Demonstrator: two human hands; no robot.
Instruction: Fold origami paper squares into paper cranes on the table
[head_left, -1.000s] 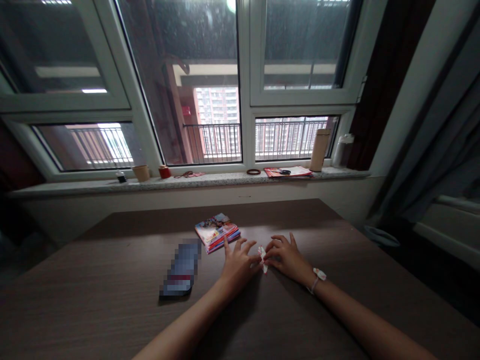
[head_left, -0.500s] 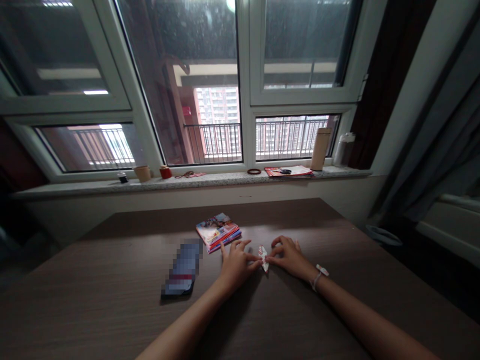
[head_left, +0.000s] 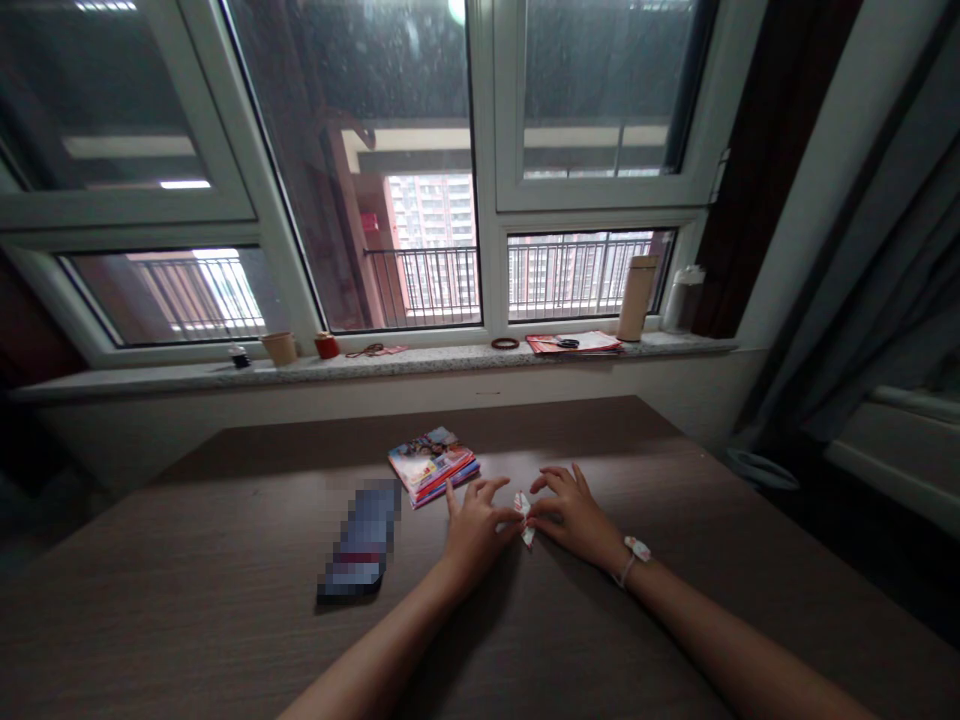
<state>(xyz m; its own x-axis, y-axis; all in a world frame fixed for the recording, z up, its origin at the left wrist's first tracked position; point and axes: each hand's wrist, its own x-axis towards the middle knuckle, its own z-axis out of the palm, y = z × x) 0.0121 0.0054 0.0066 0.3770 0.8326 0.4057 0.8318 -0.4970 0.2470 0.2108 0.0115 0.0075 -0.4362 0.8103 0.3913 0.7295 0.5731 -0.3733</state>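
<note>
A small folded piece of paper (head_left: 523,503), white with red print and pointed at both ends, is at the middle of the table between my hands. My left hand (head_left: 476,535) pinches its left side between thumb and index finger, the other fingers stretched forward. My right hand (head_left: 576,515) has its thumb and index finger on the right side of the paper, with the remaining fingers raised and spread. The fingertips cover the paper's middle. A bracelet (head_left: 636,550) circles my right wrist.
Left of my hands lie a stack of colourful printed paper (head_left: 431,465) and a pixelated phone-shaped object (head_left: 364,540) on the brown table (head_left: 187,560). On the windowsill stand a paper cup (head_left: 280,348), a red spool (head_left: 327,345), papers with scissors (head_left: 574,343) and a tan bottle (head_left: 637,298).
My right hand's upper fingers have lifted and spread, and its wrist has turned a little. The left hand still pinches the folded paper. The whole view has shifted slightly.
</note>
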